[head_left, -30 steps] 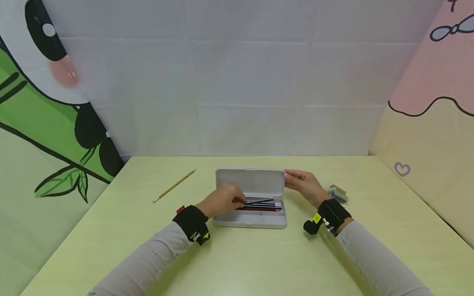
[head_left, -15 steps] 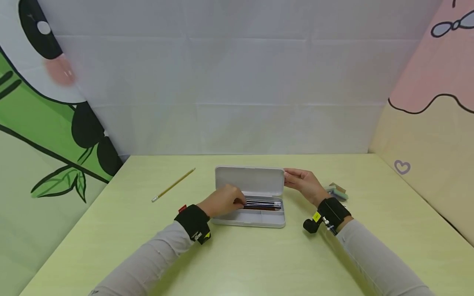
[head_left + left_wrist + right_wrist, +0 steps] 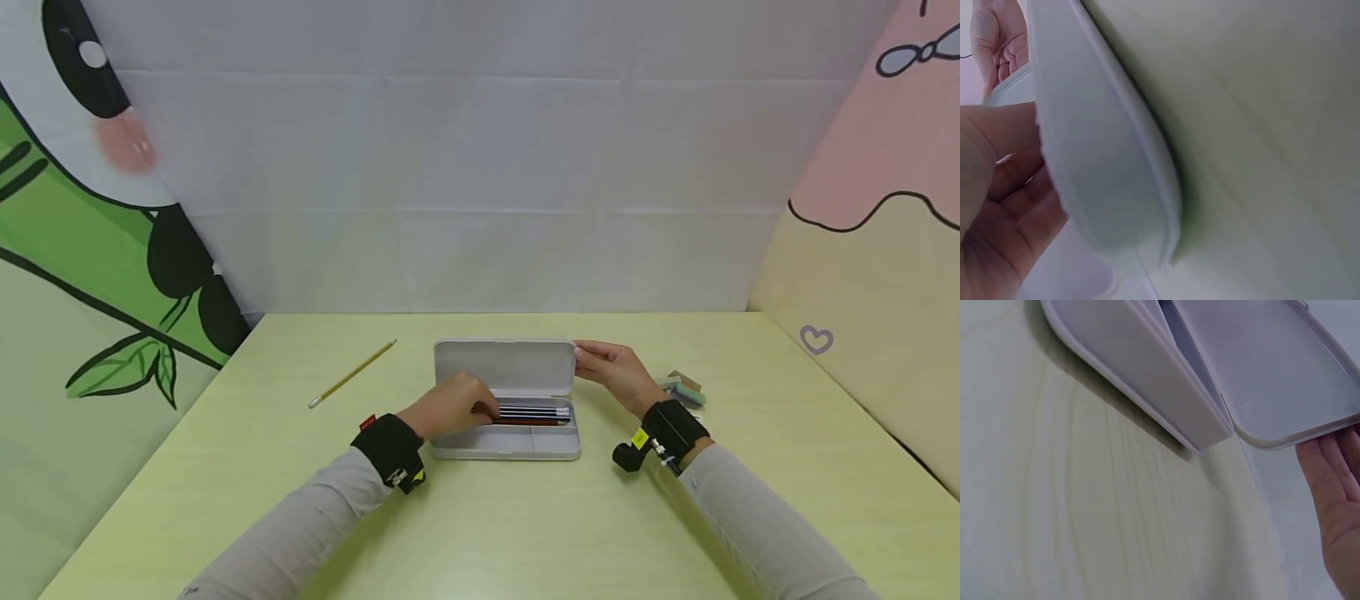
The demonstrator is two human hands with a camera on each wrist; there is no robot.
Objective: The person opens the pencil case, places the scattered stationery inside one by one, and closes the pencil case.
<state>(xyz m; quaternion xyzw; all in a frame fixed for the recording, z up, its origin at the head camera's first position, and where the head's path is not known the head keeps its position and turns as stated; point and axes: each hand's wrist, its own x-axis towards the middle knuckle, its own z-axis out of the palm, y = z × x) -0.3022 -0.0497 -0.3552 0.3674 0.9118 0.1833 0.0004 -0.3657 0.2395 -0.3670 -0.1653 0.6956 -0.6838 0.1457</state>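
Note:
A white pencil case (image 3: 555, 453) stands open on the table, its lid (image 3: 506, 367) raised. Several dark pencils (image 3: 534, 412) and a reddish-brown one (image 3: 536, 422) lie side by side in its rear compartment. My left hand (image 3: 452, 405) reaches over the case's left end, thumb and fingers curled at a pencil's left end; its fingertips are partly hidden. The left wrist view has those fingers (image 3: 1029, 187) bent over the case wall (image 3: 1107, 137). My right hand (image 3: 618, 377) holds the lid's right edge; in the right wrist view its fingers (image 3: 1329, 465) lie against the lid's outer side.
A yellow pencil (image 3: 352, 373) lies on the table left of the case. Behind my right wrist is a small group of green and tan blocks (image 3: 682, 388), partly hidden by the wrist. A pale cloth wall (image 3: 495, 192) rises behind the table (image 3: 525, 533).
A dark pencil that lay slanted across the others at my left hand has come down level with them. My right hand keeps its place at the lid.

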